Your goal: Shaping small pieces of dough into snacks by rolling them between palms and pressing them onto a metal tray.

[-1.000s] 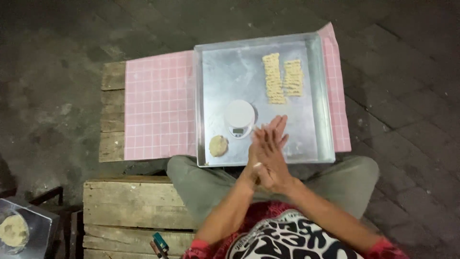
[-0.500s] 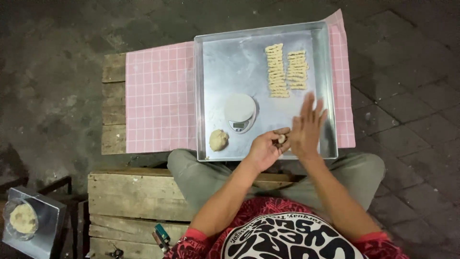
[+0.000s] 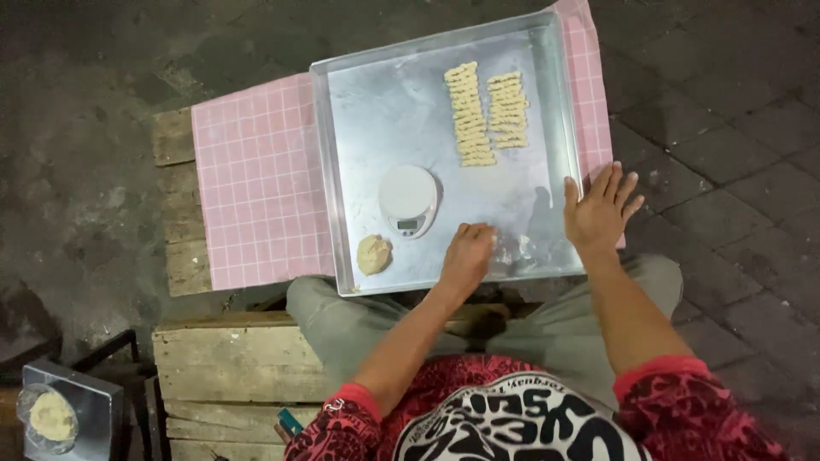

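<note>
My left hand (image 3: 468,256) rests knuckles-up on the near part of a large metal tray (image 3: 384,102), fingers curled down; whatever lies under it is hidden. My right hand (image 3: 600,212) is flat with fingers spread and holds nothing, lying on the tray's right rim. In the tray, a round white kitchen scale (image 3: 409,199) stands just left of my left hand. A small dough ball (image 3: 374,254) sits near the front left corner. Two rows of twisted dough strips (image 3: 470,115) lie at the far side.
The tray sits on a pink checked cloth (image 3: 256,188) over a wooden pallet (image 3: 175,213). A wooden crate (image 3: 231,367) is beside my legs. At the lower left, a metal container holds a lump of dough (image 3: 53,416). Dark paving surrounds everything.
My hands were pressed together above the tray, then parted. The left hand went down onto the tray with a small dough piece, and the right hand swung out to the right rim.
</note>
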